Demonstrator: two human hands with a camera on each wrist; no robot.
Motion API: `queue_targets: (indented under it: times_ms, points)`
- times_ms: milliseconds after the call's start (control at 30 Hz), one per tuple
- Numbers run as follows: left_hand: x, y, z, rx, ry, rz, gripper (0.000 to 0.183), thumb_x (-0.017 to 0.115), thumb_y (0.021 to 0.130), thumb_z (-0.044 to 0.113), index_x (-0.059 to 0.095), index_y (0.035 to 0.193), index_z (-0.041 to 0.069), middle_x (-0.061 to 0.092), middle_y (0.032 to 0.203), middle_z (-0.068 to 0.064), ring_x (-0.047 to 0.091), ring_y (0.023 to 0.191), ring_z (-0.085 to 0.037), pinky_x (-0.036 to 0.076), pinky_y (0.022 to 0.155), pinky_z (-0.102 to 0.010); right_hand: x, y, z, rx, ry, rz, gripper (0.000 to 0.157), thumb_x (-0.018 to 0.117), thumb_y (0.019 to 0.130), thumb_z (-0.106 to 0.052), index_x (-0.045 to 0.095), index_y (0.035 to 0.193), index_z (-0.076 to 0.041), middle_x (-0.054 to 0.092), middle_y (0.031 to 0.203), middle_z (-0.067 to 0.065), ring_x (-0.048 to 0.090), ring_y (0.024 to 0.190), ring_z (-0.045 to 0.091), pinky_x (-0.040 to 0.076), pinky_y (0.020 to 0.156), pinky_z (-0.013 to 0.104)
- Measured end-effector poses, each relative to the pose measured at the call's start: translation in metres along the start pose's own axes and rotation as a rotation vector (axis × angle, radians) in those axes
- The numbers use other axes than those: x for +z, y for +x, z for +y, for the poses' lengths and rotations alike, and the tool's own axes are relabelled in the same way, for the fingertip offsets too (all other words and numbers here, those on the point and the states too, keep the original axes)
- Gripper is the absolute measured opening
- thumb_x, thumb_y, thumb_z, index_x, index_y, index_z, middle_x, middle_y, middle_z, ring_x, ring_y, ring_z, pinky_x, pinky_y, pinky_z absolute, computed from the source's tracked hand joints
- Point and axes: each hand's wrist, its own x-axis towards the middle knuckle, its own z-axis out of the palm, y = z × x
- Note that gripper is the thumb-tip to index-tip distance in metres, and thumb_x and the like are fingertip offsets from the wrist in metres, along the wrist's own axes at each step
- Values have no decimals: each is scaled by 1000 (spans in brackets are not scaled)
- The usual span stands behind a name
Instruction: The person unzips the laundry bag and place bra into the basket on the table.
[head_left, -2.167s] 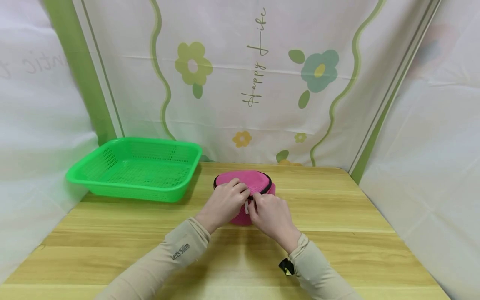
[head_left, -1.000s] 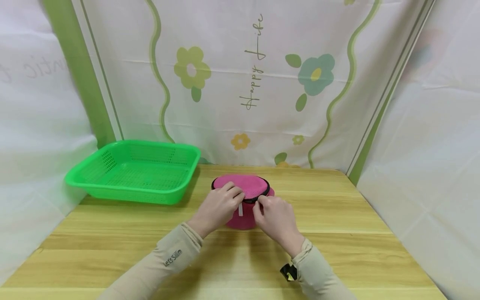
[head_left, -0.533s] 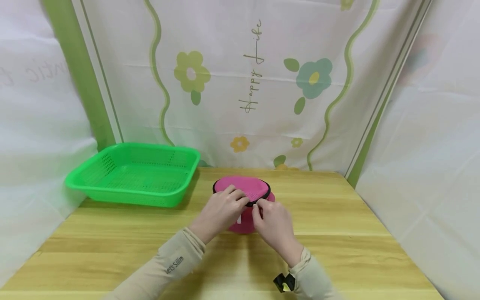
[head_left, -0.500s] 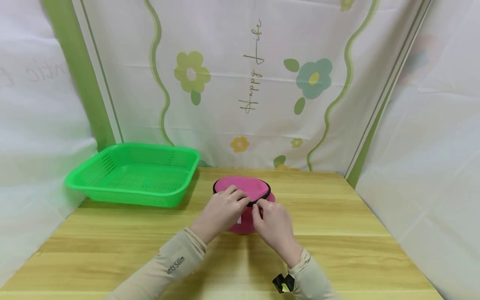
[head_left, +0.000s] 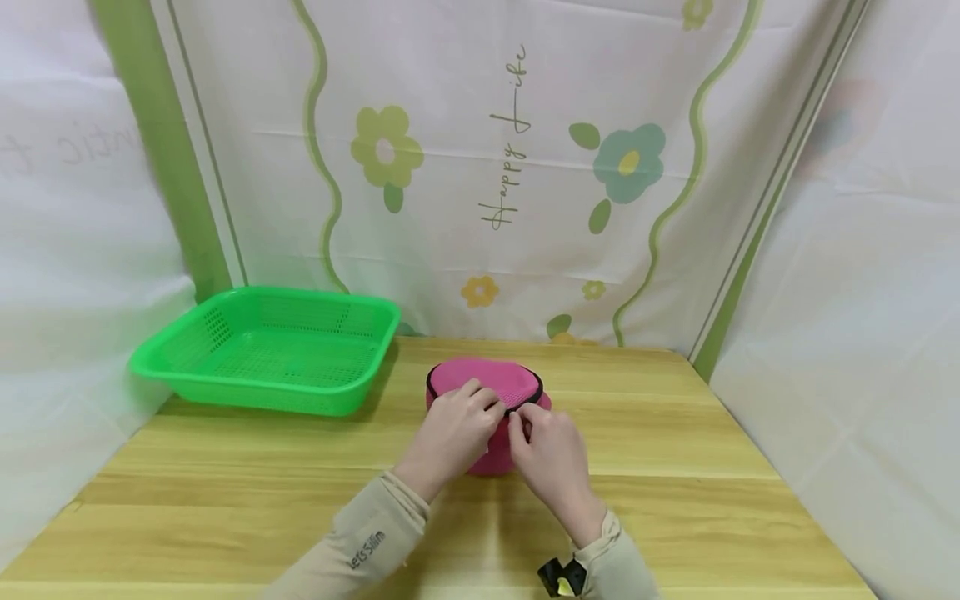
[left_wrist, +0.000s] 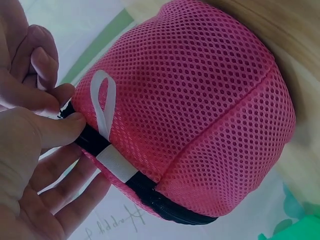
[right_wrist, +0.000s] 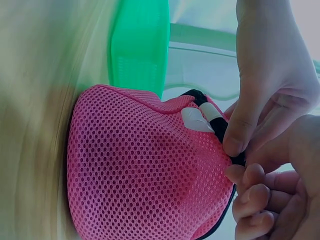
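The left hand [head_left: 453,431] and right hand [head_left: 553,457] are pinching the black trim [left_wrist: 93,138] side by side; the left is now hiding the white loop [right_wrist: 196,120] from the head view, perhaps steadying the edge. The pink mesh bag [left_wrist: 190,95] is sitting beneath the grip, the green basket [head_left: 262,392] leftward.
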Motion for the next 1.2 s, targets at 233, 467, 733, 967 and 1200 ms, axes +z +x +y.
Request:
queue_targets:
  times_ms: [233, 467, 733, 967, 1200]
  points:
    - [-1, -5, 4, -86, -66, 45, 22, 83, 77, 17, 78, 99, 16, 70, 95, 1, 60, 86, -18, 56, 70, -28, 0, -3, -1, 2, 41, 10, 33, 65, 91, -8, 51, 62, -16, 30, 50, -13, 29, 41, 0, 23, 37, 19]
    - [1, -16, 5, -124, -89, 131, 18, 79, 78, 8, 77, 96, 12, 70, 95, -2, 61, 87, -21, 56, 71, -30, 5, -5, -5, -38, 83, 22, 32, 65, 91, -6, 53, 63, -16, 31, 50, -13, 28, 42, -2, 23, 37, 18]
    - [5, -26, 8, -145, -119, 203, 23, 79, 74, 3, 78, 96, 10, 70, 94, -3, 61, 88, -22, 57, 57, -30, 7, -8, -9, -71, 68, 39, 29, 66, 90, -6, 55, 65, -15, 32, 51, -14, 28, 43, -3, 23, 38, 17]
    - [5, -32, 8, -150, -141, 220, 31, 84, 67, 4, 77, 96, 10, 70, 95, -3, 61, 89, -22, 56, 51, -29, 8, -11, -11, -74, 58, 52, 29, 66, 90, -7, 56, 65, -16, 31, 51, -15, 27, 43, -4, 22, 37, 16]
    - [7, -37, 8, -143, -177, 270, 29, 83, 66, -1, 78, 93, 8, 70, 93, -3, 61, 87, -22, 56, 51, -30, 8, -14, -13, -118, 26, 73, 34, 69, 87, -7, 52, 61, -20, 29, 52, -18, 26, 44, -5, 21, 37, 15]
